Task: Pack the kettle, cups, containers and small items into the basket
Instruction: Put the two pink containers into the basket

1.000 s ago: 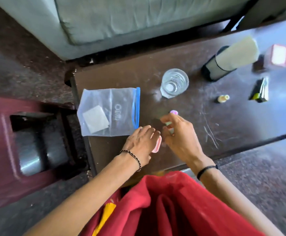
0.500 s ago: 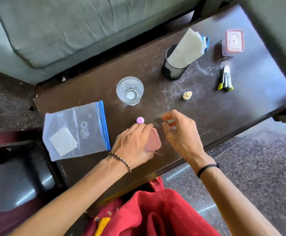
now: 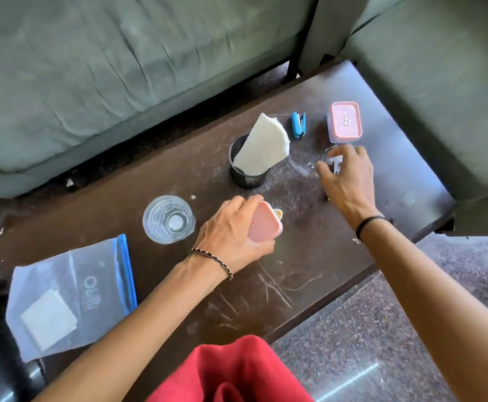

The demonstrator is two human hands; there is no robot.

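My left hand point(image 3: 231, 230) grips a flat pink lid-like piece point(image 3: 266, 224) at the middle of the dark table point(image 3: 309, 285). A small yellow-capped bottle point(image 3: 278, 212) peeks out just behind the piece. My right hand point(image 3: 348, 178) is further right, fingers curled round a small white item point(image 3: 335, 162), most of it hidden. A clear container with a pink lid point(image 3: 345, 121) stands just beyond that hand. An empty drinking glass point(image 3: 169, 219) sits left of my left hand. No basket or kettle is in view.
A black mesh cup point(image 3: 250, 177) holding a white napkin point(image 3: 261, 146) stands at the table's far middle, with a blue stapler point(image 3: 298, 124) to its right. A zip bag point(image 3: 71, 297) lies at the left end. Grey sofa cushions point(image 3: 121, 68) border the far side.
My right hand has reached from the table's middle out to the right, onto the small white item. My left hand has carried the pink piece toward the small bottle.
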